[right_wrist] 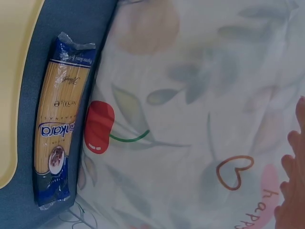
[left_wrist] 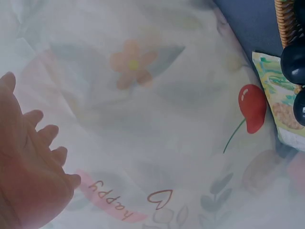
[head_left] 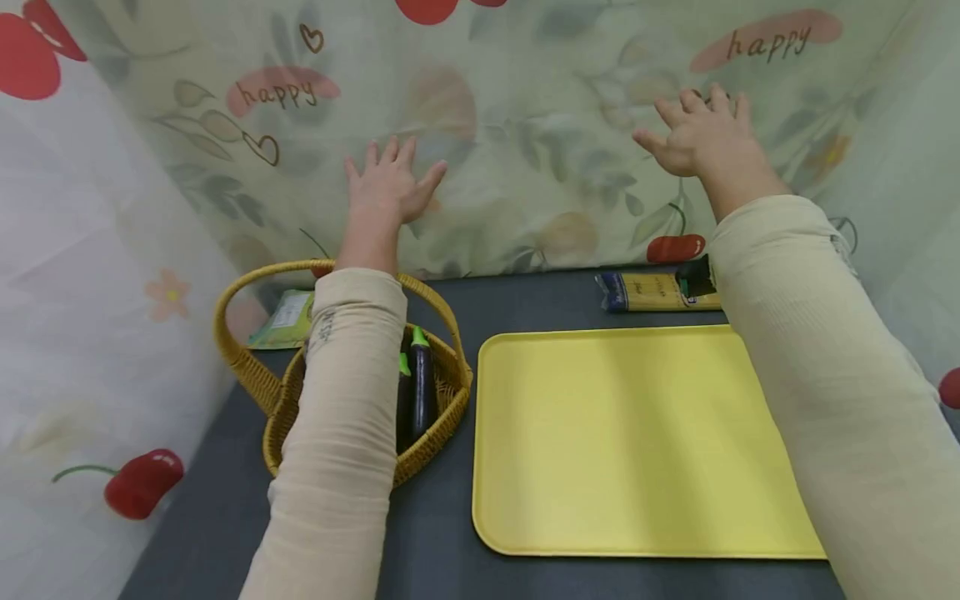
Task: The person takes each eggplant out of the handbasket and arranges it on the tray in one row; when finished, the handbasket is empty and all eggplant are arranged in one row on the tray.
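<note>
My left hand (head_left: 385, 187) is raised with spread fingers in front of the printed curtain, above a wicker basket (head_left: 442, 433). Inside the basket lie dark eggplants (head_left: 423, 387) with green tops, partly covered by my sleeve. Higher up on the right, my right hand (head_left: 705, 137) is also held in the air, its fingers apart and nothing in them. Below it, a pack of spaghetti (head_left: 652, 292) lies behind the yellow tray (head_left: 637, 442); my right forearm hides part of both. The right wrist view shows the whole spaghetti pack (right_wrist: 62, 119) in its blue and clear wrapper.
A green and yellow packet (head_left: 288, 321) lies behind the basket at the left. The basket's tall handle (head_left: 225, 321) arches up around my left forearm. Curtains with cherries and "happy" lettering (head_left: 525, 167) hang at the back and both sides of the dark table (head_left: 510, 300).
</note>
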The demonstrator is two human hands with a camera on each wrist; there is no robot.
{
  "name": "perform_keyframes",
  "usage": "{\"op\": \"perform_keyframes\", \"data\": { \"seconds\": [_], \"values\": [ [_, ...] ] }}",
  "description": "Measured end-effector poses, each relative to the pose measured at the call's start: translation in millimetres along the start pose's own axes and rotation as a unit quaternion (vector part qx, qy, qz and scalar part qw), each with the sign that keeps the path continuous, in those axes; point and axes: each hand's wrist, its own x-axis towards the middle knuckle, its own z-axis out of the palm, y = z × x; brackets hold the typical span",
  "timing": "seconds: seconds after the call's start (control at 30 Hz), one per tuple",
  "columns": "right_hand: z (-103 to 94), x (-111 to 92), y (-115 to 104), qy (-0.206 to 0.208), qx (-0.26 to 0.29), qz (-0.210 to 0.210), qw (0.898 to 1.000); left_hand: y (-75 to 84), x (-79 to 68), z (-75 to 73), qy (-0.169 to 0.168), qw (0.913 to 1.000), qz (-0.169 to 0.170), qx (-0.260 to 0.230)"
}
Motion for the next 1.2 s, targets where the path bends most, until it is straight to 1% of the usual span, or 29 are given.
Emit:
{"op": "perform_keyframes", "data": {
  "seconds": [0.1, 0.23, 0.33, 0.43, 0.53, 0.6, 0.63, 0.67, 0.7, 0.73, 0.77, 0.8, 0.83, 0.87, 0.93, 0.97, 1.03, 1.1, 1.13, 1.17, 1.2],
  "values": [
    [-1.1, 1.0, -0.7, -0.002, 0.001, 0.000, 1.000, -1.7, 0.1, -1.5, -0.001, 1.0000, 0.001, 0.001],
    [-6.0, 2.2, 0.5, 0.003, -0.002, 0.000, 1.000, -7.8, 0.2, -7.9, 0.003, 1.0000, 0.004, 0.002],
    [-10.3, 0.4, 5.3, 0.012, 0.007, -0.003, 1.000, -16.5, -1.2, -14.6, 0.008, 0.9999, 0.008, 0.000],
    [-14.2, -3.4, 13.6, 0.022, 0.037, -0.009, 0.999, -28.6, -4.5, -22.7, 0.011, 0.9998, 0.012, -0.007],
    [-16.7, -7.5, 25.6, 0.045, 0.109, -0.034, 0.992, -45.7, -11.6, -32.8, 0.025, 0.9990, 0.018, -0.034],
    [-16.6, -9.6, 35.3, 0.052, 0.173, -0.051, 0.982, -58.5, -17.8, -40.2, 0.030, 0.9975, 0.025, -0.059],
    [-15.4, -10.3, 40.5, 0.048, 0.215, -0.056, 0.974, -65.4, -21.4, -43.5, 0.035, 0.9959, 0.031, -0.077],
    [-13.6, -10.9, 46.7, 0.036, 0.272, -0.058, 0.960, -73.4, -26.0, -46.8, 0.040, 0.9936, 0.037, -0.099],
    [-11.4, -11.3, 53.3, 0.019, 0.328, -0.052, 0.943, -81.2, -30.6, -49.8, 0.040, 0.9908, 0.042, -0.122],
    [-8.6, -10.8, 60.5, 0.002, 0.384, -0.044, 0.922, -89.0, -35.7, -52.7, 0.042, 0.9876, 0.047, -0.144],
    [-5.6, -10.5, 68.2, -0.015, 0.439, -0.038, 0.898, -96.9, -41.4, -54.9, 0.044, 0.9844, 0.048, -0.164],
    [-2.0, -10.7, 76.2, -0.033, 0.493, -0.032, 0.869, -104.9, -47.6, -56.5, 0.047, 0.9799, 0.050, -0.187],
    [2.6, -11.1, 84.3, -0.054, 0.558, -0.025, 0.828, -113.2, -54.4, -57.0, 0.052, 0.9729, 0.052, -0.219],
    [7.3, -11.6, 92.7, -0.069, 0.610, -0.026, 0.789, -121.4, -61.2, -56.9, 0.055, 0.9650, 0.053, -0.251],
    [18.2, -14.8, 106.2, -0.095, 0.691, -0.040, 0.715, -135.3, -74.0, -53.0, 0.064, 0.9501, 0.056, -0.300],
    [24.7, -17.4, 111.7, -0.110, 0.729, -0.049, 0.674, -142.1, -80.2, -49.1, 0.071, 0.9422, 0.058, -0.322],
    [39.1, -23.0, 118.8, -0.148, 0.797, -0.070, 0.582, -155.0, -92.5, -38.7, 0.079, 0.9224, 0.065, -0.373],
    [53.9, -29.7, 120.2, -0.195, 0.830, -0.102, 0.513, -167.2, -104.0, -25.0, 0.083, 0.9082, 0.069, -0.404],
    [62.5, -32.9, 118.6, -0.224, 0.839, -0.119, 0.481, -174.1, -110.7, -16.0, 0.083, 0.8997, 0.073, -0.422],
    [71.3, -36.0, 115.7, -0.254, 0.843, -0.132, 0.454, -181.0, -117.5, -6.2, 0.080, 0.8917, 0.076, -0.439],
    [79.5, -39.4, 111.2, -0.280, 0.839, -0.145, 0.443, -188.2, -124.4, 4.0, 0.072, 0.8815, 0.082, -0.459]
  ]
}}
